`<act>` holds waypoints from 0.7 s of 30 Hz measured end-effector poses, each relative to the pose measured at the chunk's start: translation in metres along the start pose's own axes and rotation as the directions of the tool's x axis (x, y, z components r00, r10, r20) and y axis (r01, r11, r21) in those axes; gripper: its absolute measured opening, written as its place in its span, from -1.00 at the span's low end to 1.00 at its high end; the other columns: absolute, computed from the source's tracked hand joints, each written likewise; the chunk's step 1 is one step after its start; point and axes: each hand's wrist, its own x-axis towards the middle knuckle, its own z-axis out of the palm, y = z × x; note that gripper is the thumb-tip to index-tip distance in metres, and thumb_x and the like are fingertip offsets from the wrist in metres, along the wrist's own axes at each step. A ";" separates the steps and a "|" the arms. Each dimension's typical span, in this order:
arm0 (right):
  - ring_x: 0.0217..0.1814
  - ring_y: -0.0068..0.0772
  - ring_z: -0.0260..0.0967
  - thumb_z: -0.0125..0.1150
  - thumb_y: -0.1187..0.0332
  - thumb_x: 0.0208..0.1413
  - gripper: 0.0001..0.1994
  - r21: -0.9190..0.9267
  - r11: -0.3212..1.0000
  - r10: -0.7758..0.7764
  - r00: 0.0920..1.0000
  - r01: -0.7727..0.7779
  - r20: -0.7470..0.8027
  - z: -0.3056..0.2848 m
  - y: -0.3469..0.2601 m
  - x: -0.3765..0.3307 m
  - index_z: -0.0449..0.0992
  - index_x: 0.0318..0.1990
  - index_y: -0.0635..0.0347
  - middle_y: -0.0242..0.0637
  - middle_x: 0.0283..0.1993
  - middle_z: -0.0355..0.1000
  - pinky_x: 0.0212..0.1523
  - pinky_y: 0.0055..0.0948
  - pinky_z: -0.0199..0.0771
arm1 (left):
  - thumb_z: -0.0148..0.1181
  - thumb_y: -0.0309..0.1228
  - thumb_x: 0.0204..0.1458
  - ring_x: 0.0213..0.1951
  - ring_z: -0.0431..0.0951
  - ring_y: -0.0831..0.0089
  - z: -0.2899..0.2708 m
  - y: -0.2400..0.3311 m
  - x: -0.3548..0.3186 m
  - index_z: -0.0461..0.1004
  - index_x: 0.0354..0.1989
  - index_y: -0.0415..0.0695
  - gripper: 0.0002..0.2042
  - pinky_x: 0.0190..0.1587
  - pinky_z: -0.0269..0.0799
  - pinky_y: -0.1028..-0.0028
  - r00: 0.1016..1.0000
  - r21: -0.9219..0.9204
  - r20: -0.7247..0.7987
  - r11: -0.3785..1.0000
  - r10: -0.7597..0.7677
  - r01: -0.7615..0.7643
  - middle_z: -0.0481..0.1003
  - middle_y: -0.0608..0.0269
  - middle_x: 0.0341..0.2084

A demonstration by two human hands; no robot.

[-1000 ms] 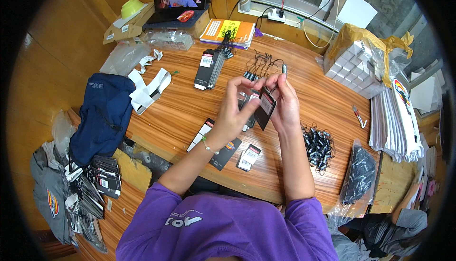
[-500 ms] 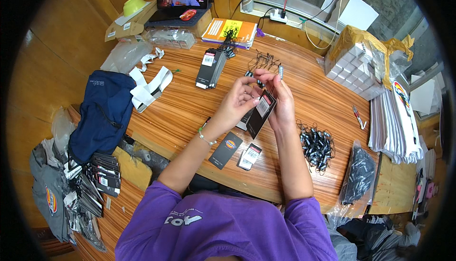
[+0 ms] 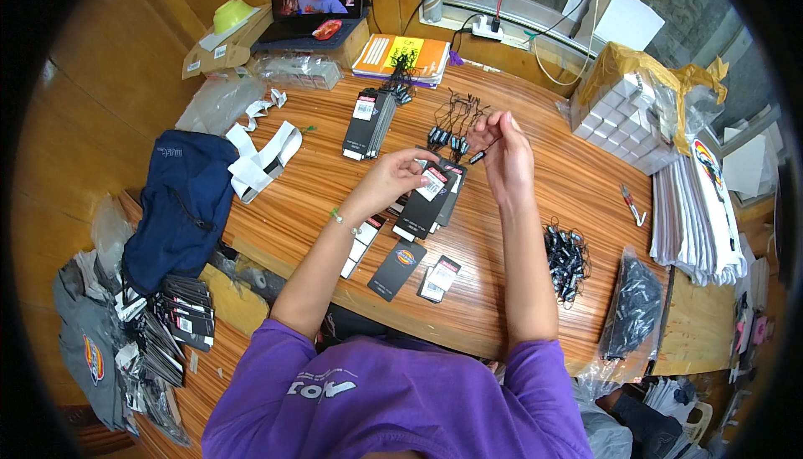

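My left hand [image 3: 391, 181] is closed on the top of a black hang tag [image 3: 411, 215] with a white and red sticker. That tag lies over more black tags [image 3: 452, 200] in the middle of the table. My right hand [image 3: 512, 158] is raised to the right of them, fingers curled round a thin black tag string; its small black end piece [image 3: 477, 158] hangs by the fingers. Several strings with black end pieces [image 3: 450, 140] lie beyond the tags. Nearer me are a black tag with a coloured emblem [image 3: 397, 268] and small stickered tags [image 3: 440, 277].
A tag stack [image 3: 368, 129] with strings lies far left of centre. Right of my right forearm is a string pile [image 3: 567, 262], then a plastic bag of strings [image 3: 631, 308]. White boxes [image 3: 623, 116], folded white cloth [image 3: 690, 216] and a navy bag [image 3: 180, 200] flank the table [image 3: 535, 183].
My hands have moved apart. The left went left and down with a tag onto the others; the right let go of the tag and holds a string. The right forearm no longer covers the string pile.
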 end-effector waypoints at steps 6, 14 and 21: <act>-0.39 -0.57 0.28 -0.22 0.14 0.24 -0.73 -0.421 0.899 0.091 0.992 -0.120 -0.088 -0.031 -0.020 0.076 0.27 -0.47 0.00 -0.44 -0.48 0.35 -0.35 -0.54 0.21 | 0.18 -0.60 -0.09 -0.43 0.44 0.71 0.003 -0.014 0.020 0.39 -0.11 -0.21 -0.69 -0.40 0.35 0.71 0.996 0.088 0.010 0.992 -0.089 0.088 0.43 0.38 -0.46; -0.48 -0.66 0.05 -0.17 0.09 0.18 -0.68 -0.701 0.673 0.190 0.971 -0.237 -0.147 -0.060 -0.016 0.133 0.28 -0.57 -0.04 -0.59 -0.58 0.11 -0.45 -0.55 0.05 | 0.31 -0.49 -0.22 -0.32 0.42 0.44 0.009 -0.008 0.043 0.47 -0.18 -0.13 -0.66 -0.19 0.35 0.51 0.999 0.615 -0.051 0.788 0.009 0.024 0.41 0.31 -0.44; -0.75 -0.63 -0.09 -0.15 0.12 0.20 -0.68 -0.716 0.586 0.343 0.917 -0.379 -0.205 -0.084 0.017 0.148 0.30 -0.55 0.05 -0.53 -0.65 0.12 -0.78 -0.56 -0.11 | 0.33 -0.34 -0.21 -0.03 0.28 0.22 0.007 -0.009 0.025 0.41 -0.03 -0.10 -0.52 0.06 0.19 0.36 0.941 0.729 -0.147 0.677 0.305 -0.106 0.34 0.16 -0.19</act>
